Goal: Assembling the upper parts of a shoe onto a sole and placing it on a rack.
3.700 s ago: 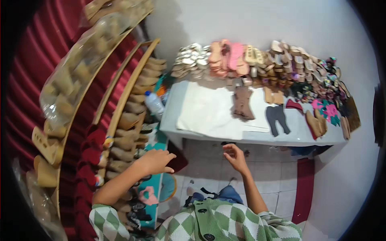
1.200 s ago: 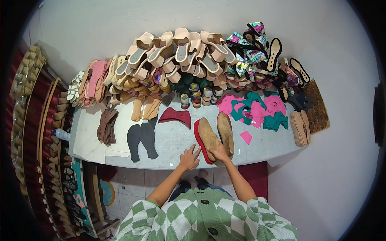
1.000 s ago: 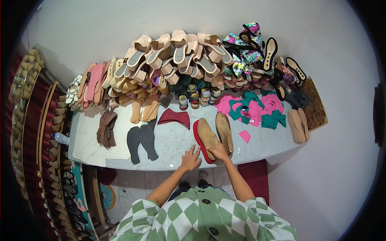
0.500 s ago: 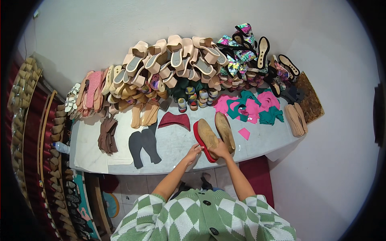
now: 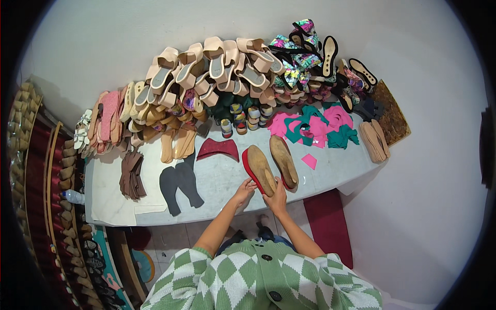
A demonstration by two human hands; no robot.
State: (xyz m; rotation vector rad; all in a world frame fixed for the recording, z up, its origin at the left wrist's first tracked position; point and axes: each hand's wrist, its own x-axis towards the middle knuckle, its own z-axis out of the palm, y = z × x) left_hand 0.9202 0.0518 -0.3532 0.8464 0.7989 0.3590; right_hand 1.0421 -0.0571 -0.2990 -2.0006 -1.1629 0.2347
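In front of me a brown shoe last (image 5: 262,170) is held with a red sole (image 5: 246,163) against its underside; the red shows along its left edge. My right hand (image 5: 275,199) wraps the near end of this last. At the sole's left edge, my left hand (image 5: 245,191) grips the red rim with its fingertips. A second shoe last (image 5: 282,160) lies on the table just to the right. Beyond them rests a dark red curved upper piece (image 5: 218,149). Dark grey sole-shaped pieces (image 5: 179,185) lie to the left of my hands.
Heeled sandals (image 5: 217,67) pile along the wall at the table's (image 5: 222,194) back. Pink and teal scraps (image 5: 315,126) lie right, near stacked beige insoles (image 5: 374,140). Brown strips (image 5: 133,175) sit left. A rack of lasts (image 5: 67,186) and a water bottle (image 5: 74,197) flank the left edge.
The held last and red sole have turned, so more of the last's top and less red shows. My right hand has shifted toward its near end. The whole view has shifted slightly.
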